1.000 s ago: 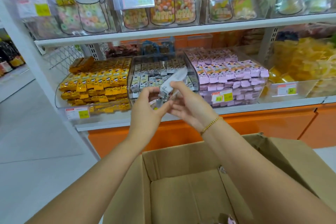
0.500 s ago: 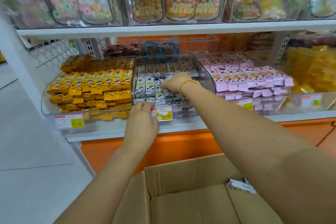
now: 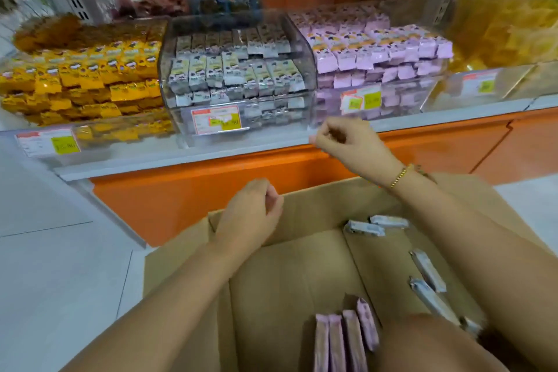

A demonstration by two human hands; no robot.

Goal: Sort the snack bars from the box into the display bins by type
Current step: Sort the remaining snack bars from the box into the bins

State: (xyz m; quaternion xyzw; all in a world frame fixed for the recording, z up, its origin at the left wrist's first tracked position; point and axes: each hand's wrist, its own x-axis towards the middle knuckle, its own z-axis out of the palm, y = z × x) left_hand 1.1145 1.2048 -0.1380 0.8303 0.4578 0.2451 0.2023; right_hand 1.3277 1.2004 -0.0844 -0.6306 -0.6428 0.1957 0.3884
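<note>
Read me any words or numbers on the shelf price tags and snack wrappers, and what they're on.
Nothing reads clearly.
Yellow bin's price tag: blurred.
Grey bin's price tag: blurred.
Pink bin's price tag: blurred.
Bars in the box: print too small.

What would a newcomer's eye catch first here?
Colour strikes first: the yellow bin at left, grey bin in the middle, pink bin at right. Below, the box holds pink bars and grey bars, with the left hand and right hand empty near its far edge.
</note>
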